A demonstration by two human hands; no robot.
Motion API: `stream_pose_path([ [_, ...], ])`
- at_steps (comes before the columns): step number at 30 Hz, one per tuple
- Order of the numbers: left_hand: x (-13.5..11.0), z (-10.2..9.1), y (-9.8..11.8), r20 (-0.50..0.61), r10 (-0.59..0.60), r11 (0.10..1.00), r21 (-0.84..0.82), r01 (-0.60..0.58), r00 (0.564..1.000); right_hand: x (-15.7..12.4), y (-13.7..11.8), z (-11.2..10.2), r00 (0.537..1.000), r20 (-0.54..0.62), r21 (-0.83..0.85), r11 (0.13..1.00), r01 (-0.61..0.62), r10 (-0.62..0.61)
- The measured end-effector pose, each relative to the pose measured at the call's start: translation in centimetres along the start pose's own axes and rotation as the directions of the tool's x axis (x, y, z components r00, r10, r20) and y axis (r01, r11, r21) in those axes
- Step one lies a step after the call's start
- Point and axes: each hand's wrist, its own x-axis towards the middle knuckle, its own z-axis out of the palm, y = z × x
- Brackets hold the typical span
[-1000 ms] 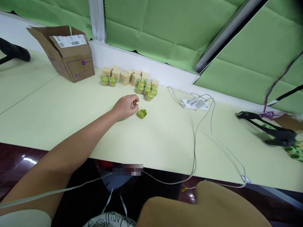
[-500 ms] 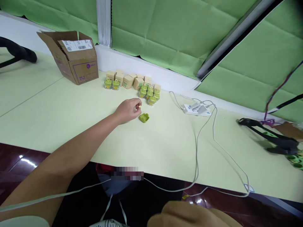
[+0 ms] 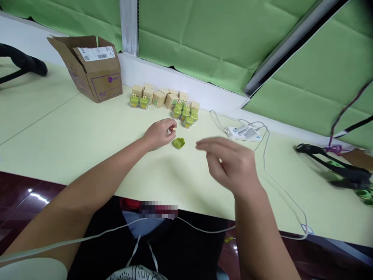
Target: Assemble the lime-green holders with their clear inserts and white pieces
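Observation:
My left hand [image 3: 160, 133] is closed in a pinch over the table. A small pale yellow piece [image 3: 174, 128] pokes out between its thumb and forefinger; most of it is hidden. Just right of those fingertips lies a green flower-shaped cap [image 3: 178, 143], hollow side up. My right hand [image 3: 229, 161] hangs above the table to the right of the cap. Its fingers are stretched forward with the thumb below, and I see nothing in it. Behind the hands stand several small clear containers with green lids and pale loops [image 3: 185, 112].
Small tan boxes [image 3: 159, 98] line the wall side. An open cardboard carton [image 3: 106, 83] stands at back left. A white power strip [image 3: 243, 133] with plugs and trailing cables lies to the right. Black stands [image 3: 332, 163] occupy both ends; a cable crosses my lap.
My right hand has risen from the bottom edge, forward over the table toward the green cap. My left hand keeps its pinch in nearly the same place.

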Motion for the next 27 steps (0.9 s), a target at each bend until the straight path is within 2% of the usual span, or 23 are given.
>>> stream_pose_path([
  [3,0.0,0.1,-0.1,0.005,0.004,1.0,-0.006,-0.004,1.0,1.8,4.7,4.0,0.984,-0.13,-0.042,0.991,-0.125,0.119],
  [6,0.0,0.2,-0.2,0.0,0.013,1.0,0.013,-0.013,1.0,1.3,8.1,8.4,0.918,-0.287,-0.025,0.956,-0.294,0.275],
  [8,0.1,0.3,-0.3,-0.007,0.019,1.0,0.023,-0.018,1.0,0.2,9.4,10.6,0.893,-0.24,-0.007,0.92,-0.392,0.379],
  [10,0.0,0.4,-0.4,-0.008,0.024,0.999,0.028,-0.024,1.0,-0.9,10.0,11.8,0.881,-0.173,0.021,0.896,-0.443,0.44],
  [14,0.0,0.6,-0.5,-0.021,0.034,0.999,0.017,-0.034,0.999,-1.7,10.1,12.2,0.865,-0.162,0.127,0.88,-0.458,0.474],
  [21,0.0,0.7,-0.4,-0.052,0.015,1.0,0.004,-0.015,0.999,-1.6,9.8,12.8,0.868,-0.16,0.233,0.873,-0.429,0.469],
  [24,0.0,0.6,-0.3,-0.054,0.011,1.0,0.009,-0.011,0.998,-1.5,9.6,12.9,0.859,-0.191,0.253,0.87,-0.423,0.474],
  [27,0.0,0.4,-0.3,-0.06,0.008,1.0,0.021,-0.006,0.998,-1.1,7.9,11.9,0.856,-0.271,0.292,0.885,-0.363,0.44],
])
